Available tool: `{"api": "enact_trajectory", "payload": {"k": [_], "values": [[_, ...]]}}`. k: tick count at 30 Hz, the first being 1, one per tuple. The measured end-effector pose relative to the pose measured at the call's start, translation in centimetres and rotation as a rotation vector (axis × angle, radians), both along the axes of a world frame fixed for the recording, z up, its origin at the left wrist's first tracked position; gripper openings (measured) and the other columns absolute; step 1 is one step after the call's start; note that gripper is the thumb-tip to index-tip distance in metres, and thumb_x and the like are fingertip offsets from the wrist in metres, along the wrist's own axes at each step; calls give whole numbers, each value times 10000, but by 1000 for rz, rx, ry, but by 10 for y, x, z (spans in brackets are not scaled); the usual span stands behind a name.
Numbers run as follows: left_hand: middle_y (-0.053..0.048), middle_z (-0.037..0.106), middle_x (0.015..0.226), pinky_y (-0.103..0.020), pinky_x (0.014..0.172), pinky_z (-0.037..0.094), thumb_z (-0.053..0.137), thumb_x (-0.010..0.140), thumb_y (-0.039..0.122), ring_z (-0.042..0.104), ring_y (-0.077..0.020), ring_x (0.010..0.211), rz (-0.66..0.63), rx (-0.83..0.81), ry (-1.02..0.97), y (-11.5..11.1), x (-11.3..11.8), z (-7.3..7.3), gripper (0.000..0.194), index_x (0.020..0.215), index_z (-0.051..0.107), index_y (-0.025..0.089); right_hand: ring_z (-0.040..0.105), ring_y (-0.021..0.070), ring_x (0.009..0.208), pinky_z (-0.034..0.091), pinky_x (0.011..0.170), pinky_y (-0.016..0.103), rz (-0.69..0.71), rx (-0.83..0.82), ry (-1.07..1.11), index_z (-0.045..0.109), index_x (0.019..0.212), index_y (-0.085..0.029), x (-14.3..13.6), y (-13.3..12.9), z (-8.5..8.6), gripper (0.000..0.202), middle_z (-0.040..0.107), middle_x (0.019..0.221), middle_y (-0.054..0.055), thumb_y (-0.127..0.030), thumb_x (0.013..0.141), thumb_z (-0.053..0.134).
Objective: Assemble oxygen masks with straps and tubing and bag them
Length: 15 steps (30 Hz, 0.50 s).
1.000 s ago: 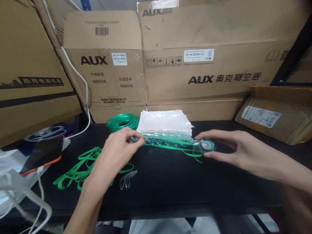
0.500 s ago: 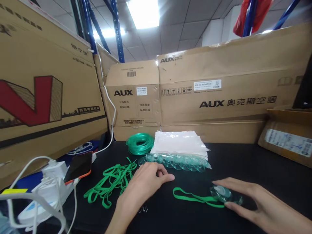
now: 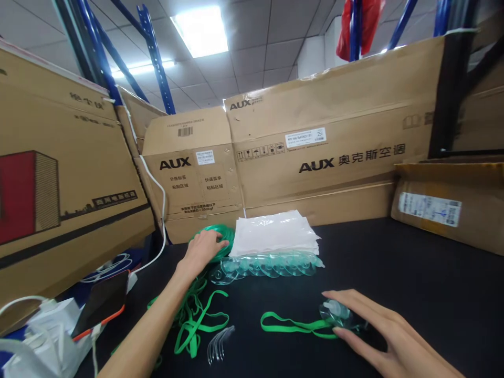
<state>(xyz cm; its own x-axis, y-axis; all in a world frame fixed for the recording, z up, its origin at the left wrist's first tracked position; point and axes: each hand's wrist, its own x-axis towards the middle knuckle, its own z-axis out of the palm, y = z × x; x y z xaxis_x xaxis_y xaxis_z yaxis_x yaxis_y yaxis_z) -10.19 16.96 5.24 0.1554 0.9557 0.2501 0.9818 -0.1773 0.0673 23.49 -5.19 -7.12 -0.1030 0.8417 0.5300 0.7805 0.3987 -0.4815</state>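
Observation:
My left hand (image 3: 205, 245) is at the back of the table, its fingers curled over a coil of clear green tubing (image 3: 225, 235). Between the thumb and fingers of my right hand (image 3: 378, 325) is a small clear plastic face mask (image 3: 337, 311), held low over the black tabletop. A green elastic strap (image 3: 289, 326) loops out from the mask to the left. A tangle of green straps (image 3: 192, 328) lies partly hidden under my left forearm. Beside it are several thin, shiny metal strips (image 3: 220, 344).
A row of nested clear green masks (image 3: 268, 265) lies before a stack of white plastic bags (image 3: 275, 233). At left are a phone (image 3: 103, 304), white chargers (image 3: 55, 320) and cables. Cardboard walls (image 3: 315, 157) enclose the back; an opened carton (image 3: 449, 205) stands at right.
My left hand has moved from the middle of the table, back and left onto the tubing coil. My right hand keeps the mask. The view has turned slightly right, and the metal strips now show.

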Motion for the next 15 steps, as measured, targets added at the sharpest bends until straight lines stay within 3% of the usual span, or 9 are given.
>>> {"api": "enact_trajectory", "payload": {"k": [6, 15], "values": [[-93, 707, 1206, -481, 991, 559, 653, 1023, 402, 684, -254, 1114, 25, -12, 3, 10, -11, -1, 294, 1203, 696, 174, 709, 244, 1266, 592, 1008, 250, -44, 4, 35, 620, 1441, -398, -1, -3, -5, 443, 720, 1405, 7, -451, 1002, 646], [-66, 735, 1072, -418, 893, 596, 604, 1046, 464, 719, -211, 939, -47, -105, -232, 31, -32, 0, 345, 1141, 702, 146, 653, 297, 1340, 541, 1118, 381, -16, -79, 58, 610, 1471, -366, -1, -3, -7, 468, 685, 1451, 49, -486, 1019, 616]]}}
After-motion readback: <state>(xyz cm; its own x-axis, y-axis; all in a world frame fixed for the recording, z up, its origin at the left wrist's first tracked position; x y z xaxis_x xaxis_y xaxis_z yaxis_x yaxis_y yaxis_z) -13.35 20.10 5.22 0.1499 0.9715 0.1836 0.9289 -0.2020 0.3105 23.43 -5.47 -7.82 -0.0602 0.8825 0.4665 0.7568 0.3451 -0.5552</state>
